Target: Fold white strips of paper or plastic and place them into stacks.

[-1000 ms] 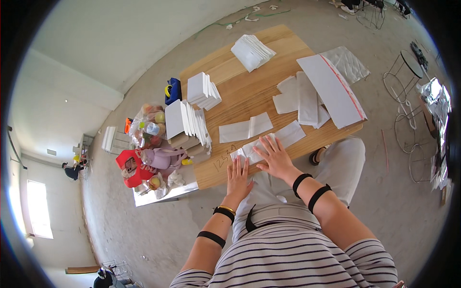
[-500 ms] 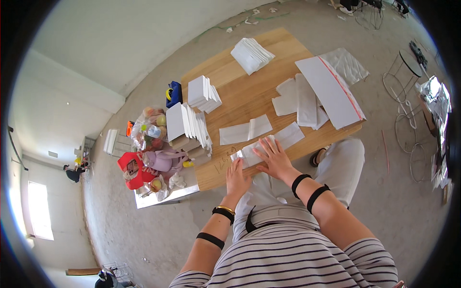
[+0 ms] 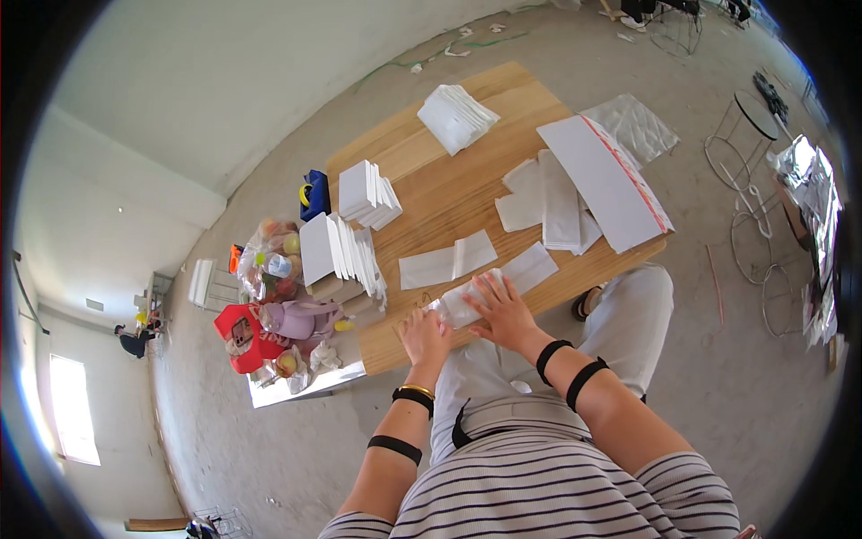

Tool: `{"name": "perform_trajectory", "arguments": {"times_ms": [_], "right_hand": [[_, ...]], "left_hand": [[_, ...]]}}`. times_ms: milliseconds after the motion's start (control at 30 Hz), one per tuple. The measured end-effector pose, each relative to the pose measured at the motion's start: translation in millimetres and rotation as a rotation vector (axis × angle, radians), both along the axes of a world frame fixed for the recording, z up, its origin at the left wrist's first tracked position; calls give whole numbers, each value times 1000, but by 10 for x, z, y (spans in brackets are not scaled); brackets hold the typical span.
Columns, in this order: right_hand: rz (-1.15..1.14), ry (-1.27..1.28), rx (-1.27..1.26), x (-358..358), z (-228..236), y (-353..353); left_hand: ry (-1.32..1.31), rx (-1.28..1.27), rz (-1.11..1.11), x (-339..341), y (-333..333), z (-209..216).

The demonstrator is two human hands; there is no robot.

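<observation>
A flat white bag (image 3: 530, 266) lies lengthwise along the near edge of the wooden table. My right hand (image 3: 499, 311) rests on its middle with the fingers spread. At the bag's left end, my left hand (image 3: 426, 338) curls its fingers onto the end, which they partly hide. A second flat white bag (image 3: 431, 267) lies just beyond, with a crosswise band near its middle. More white bags (image 3: 558, 211) are piled to the right, partly beside a large white sheet-like packet (image 3: 603, 180) with a red-edged strip.
Stacks of folded white packets stand at left (image 3: 330, 251), behind them (image 3: 364, 193) and at the far side (image 3: 456, 119). A blue tape dispenser (image 3: 314, 195), bagged fruit (image 3: 277, 260), a lilac cap (image 3: 301, 319) and a red bag (image 3: 242, 337) crowd the left edge. Clear plastic (image 3: 633, 128) lies far right.
My left hand's fingers have curled in at the bag's left end. My right hand remains spread on the bag. The whole view has shifted slightly.
</observation>
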State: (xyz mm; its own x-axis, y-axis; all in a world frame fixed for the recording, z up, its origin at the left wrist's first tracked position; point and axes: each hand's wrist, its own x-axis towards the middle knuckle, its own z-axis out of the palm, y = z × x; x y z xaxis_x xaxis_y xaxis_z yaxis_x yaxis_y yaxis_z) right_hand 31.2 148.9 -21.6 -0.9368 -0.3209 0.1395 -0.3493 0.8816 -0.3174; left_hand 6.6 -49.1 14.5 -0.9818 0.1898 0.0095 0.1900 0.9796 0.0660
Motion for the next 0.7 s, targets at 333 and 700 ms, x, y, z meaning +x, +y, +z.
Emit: {"name": "perform_trajectory", "arguments": {"times_ms": [333,700], "right_hand": [[3,-13,30,-6,23,-15],[-297,112,-481,-99,55,408]], "left_hand": [[22,540,488,11,-424,-103],[211,455,30,-60,192,334]]}}
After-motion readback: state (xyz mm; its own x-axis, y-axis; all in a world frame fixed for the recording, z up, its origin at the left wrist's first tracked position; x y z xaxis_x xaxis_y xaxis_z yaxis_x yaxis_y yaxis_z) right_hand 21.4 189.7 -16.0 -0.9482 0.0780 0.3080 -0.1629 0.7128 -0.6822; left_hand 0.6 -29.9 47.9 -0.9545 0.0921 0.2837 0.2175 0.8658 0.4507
